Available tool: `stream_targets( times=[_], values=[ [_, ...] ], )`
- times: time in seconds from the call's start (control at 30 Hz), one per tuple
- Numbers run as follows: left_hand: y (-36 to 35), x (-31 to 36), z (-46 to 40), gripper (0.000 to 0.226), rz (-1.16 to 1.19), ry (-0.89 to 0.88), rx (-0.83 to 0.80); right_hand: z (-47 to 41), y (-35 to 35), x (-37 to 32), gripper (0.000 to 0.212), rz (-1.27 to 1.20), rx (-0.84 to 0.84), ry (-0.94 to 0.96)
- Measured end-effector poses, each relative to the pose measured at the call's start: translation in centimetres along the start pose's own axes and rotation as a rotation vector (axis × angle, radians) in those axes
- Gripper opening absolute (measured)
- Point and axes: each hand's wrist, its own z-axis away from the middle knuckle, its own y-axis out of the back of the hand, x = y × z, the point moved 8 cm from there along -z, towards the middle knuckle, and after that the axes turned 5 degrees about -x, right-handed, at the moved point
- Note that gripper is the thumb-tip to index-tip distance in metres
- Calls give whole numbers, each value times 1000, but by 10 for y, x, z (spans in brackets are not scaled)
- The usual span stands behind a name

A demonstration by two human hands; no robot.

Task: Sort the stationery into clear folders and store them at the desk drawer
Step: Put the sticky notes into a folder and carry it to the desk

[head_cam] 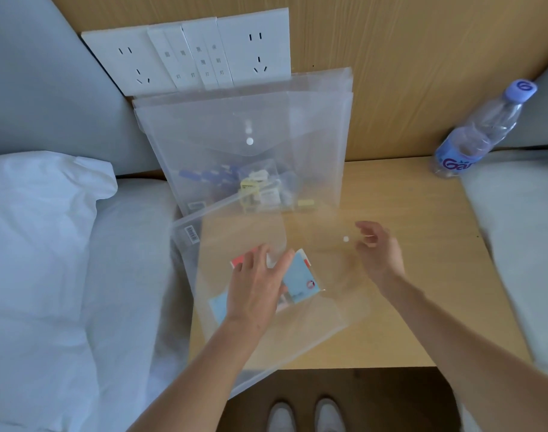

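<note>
Honestly, the weak spot is the folder [297,307] I'm filling: its near corner hangs past the desk's [422,275] front edge, so a careless push could slide it off. My left hand [254,288] lies on the blue and red packets [300,275] with fingers spread, pressing rather than gripping. My right hand [378,251] hovers by the flap's snap [346,239], loosely curled, holding nothing as far as I can tell. Filled folders [244,157] lean upright at the back edge and could topple.
</note>
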Motion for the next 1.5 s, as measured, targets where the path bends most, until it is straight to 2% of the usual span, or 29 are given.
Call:
stream_targets(
  times=[0.07, 0.2, 0.33, 0.43, 0.5, 0.63, 0.7, 0.77, 0.93, 1.1, 1.23, 1.33, 1.5],
  values=[
    [0, 11, -2, 71, 14, -22, -7, -6, 4, 17, 39, 5, -39, -82],
    [-5, 27, -9, 83, 7, -55, 19, -1, 12, 26, 17, -26, -96, -75],
    [-9, 49, -14, 74, 61, -92, -41, 3, 30, 24, 15, -26, -80, -22],
    [-26, 65, -18, 79, 164, -173, -168, 0, 46, 26, 21, -102, -51, -21],
    [-38, 73, -17, 73, 212, -230, -236, -1, 55, 26, 25, -159, -26, -34],
    [-56, 72, -10, 60, 32, -249, -284, -3, 66, 30, 20, -296, 9, -78],
    [-61, 72, -8, 60, 37, -234, -309, 0, 63, 31, 9, -313, -9, -108],
    [-64, 74, -7, 60, 55, -221, -350, 5, 56, 29, 9, -314, -58, -126],
    [-62, 73, -3, 64, -20, -228, -338, 26, 32, 2, 1, -119, -204, -40],
    [-68, 65, 2, 64, -21, -280, -324, 45, -2, -19, 33, 221, -359, 135],
    [-73, 58, 8, 61, -36, -312, -378, 61, -37, -22, 34, 503, -449, 282],
    [-73, 56, 11, 60, -106, -332, -405, 68, -53, -16, 34, 605, -425, 346],
    [-68, 45, 7, 57, -107, -272, -333, 74, -54, -8, 45, 708, -294, 457]
  ],
)
